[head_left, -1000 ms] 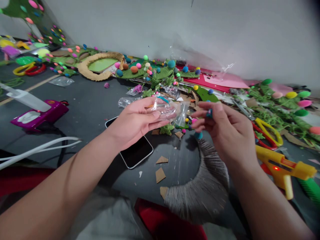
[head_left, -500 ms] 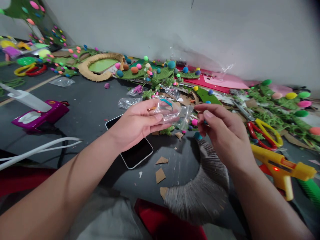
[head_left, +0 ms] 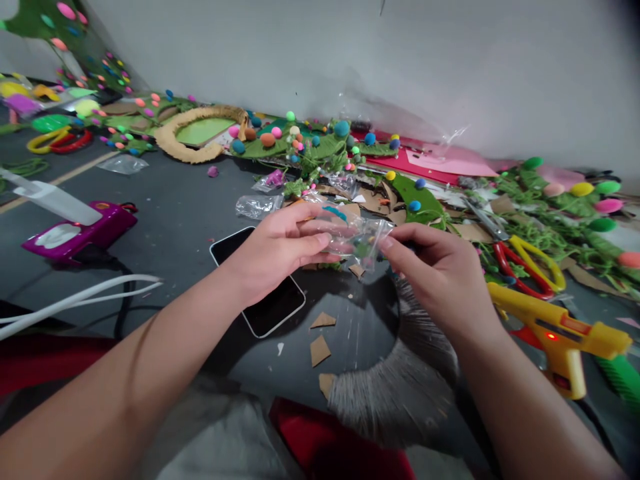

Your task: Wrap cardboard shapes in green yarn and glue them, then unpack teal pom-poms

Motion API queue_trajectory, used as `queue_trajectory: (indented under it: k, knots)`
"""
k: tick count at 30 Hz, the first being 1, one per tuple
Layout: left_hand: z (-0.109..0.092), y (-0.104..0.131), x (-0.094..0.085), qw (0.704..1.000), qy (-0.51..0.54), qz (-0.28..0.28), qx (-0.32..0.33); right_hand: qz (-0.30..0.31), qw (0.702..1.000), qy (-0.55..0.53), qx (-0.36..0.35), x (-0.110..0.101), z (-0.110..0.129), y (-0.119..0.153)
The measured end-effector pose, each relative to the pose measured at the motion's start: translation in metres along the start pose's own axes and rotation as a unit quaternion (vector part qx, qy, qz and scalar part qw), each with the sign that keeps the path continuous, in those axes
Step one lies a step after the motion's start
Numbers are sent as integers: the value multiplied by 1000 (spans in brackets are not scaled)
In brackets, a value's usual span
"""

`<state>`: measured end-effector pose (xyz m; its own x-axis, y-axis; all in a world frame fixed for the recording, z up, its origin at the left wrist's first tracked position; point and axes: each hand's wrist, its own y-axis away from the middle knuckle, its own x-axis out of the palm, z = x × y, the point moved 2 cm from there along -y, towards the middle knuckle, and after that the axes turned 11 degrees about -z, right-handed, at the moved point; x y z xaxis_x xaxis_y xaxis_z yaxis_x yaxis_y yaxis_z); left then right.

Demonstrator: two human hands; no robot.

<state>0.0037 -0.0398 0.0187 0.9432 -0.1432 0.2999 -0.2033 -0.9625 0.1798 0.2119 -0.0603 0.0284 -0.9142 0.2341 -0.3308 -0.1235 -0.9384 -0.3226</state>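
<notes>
A small clear zip bag [head_left: 353,233] with a bit of blue in it is stretched between my two hands. My left hand [head_left: 287,243] grips its left end, thumb on top and fingers beneath. At the bag's zip end, my right hand [head_left: 435,260] pinches the edge between thumb and forefinger; its other fingers are curled and partly hidden. Below my right hand lies a curved piece wrapped in grey yarn [head_left: 390,400]. A phone [head_left: 277,303] with a dark screen rests under my left wrist.
At right are a yellow glue gun [head_left: 560,333] with a red light and red-and-yellow scissors [head_left: 530,267]. A purple device [head_left: 83,233] and white cable [head_left: 85,297] sit at left. Leaves with coloured pompoms [head_left: 320,150] and a tan ring [head_left: 173,137] line the wall.
My right hand has moved slightly left and down, and its thumb and forefinger now close on the zip end of the bag. My left hand keeps its hold.
</notes>
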Motion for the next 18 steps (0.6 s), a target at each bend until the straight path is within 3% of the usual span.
queue_trajectory:
  k: [10,13,15,18]
  knots:
    - [0,1,6,998,-58,-16,18,27,999,14,-8,2,-2,0]
    - [-3,2,4,981,-123,-82,123,-8,999,43,-17,0,-2,0]
    - [-5,7,5,944,-199,-141,224,-38,997,66,-26,-1,0,1]
    - [-2,17,14,894,-302,-131,305,-75,992,91,-41,2,4,4]
